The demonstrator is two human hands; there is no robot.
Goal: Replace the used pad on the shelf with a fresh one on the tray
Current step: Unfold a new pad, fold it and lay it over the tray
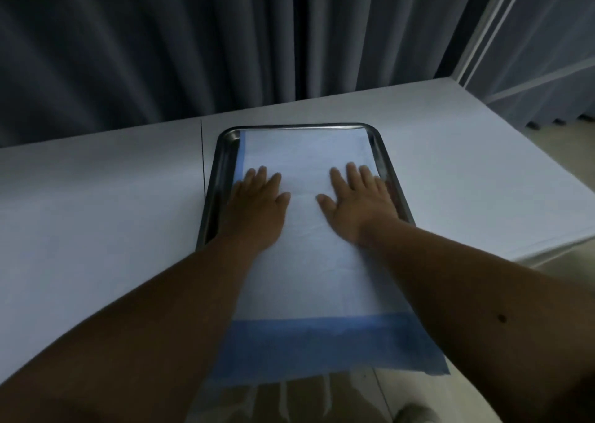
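Currently, I have both hands flat on the fresh pad [306, 229], which lies lengthwise in the metal tray [225, 152]. My left hand [257, 203] presses the pad near the tray's left wall, fingers straight and slightly spread; my right hand [357, 203] mirrors it near the right wall, its outer fingers reaching almost to the rim. Neither grip is closed on anything: both palms rest on the sheet with fingers apart.

The pad covers most of the tray floor. Its far edge sits just short of the far rim, and a narrow blue strip runs along its left side. Its near end, marked by a broad blue band [322, 348], overhangs the near edge of the worktop [96, 213] and hangs free towards me. The tray stands on the white-covered worktop, in front of a dark curtain [193, 36].

Progress, as I judge it: the fresh pad is already laid on the tray, and I am at the smoothing stage. What appears to remain is to deal with the overhanging near end, by tucking or folding it so the sheet fits the tray. No used pad and no shelf are visible, so I cannot tell whether the removal step is complete.
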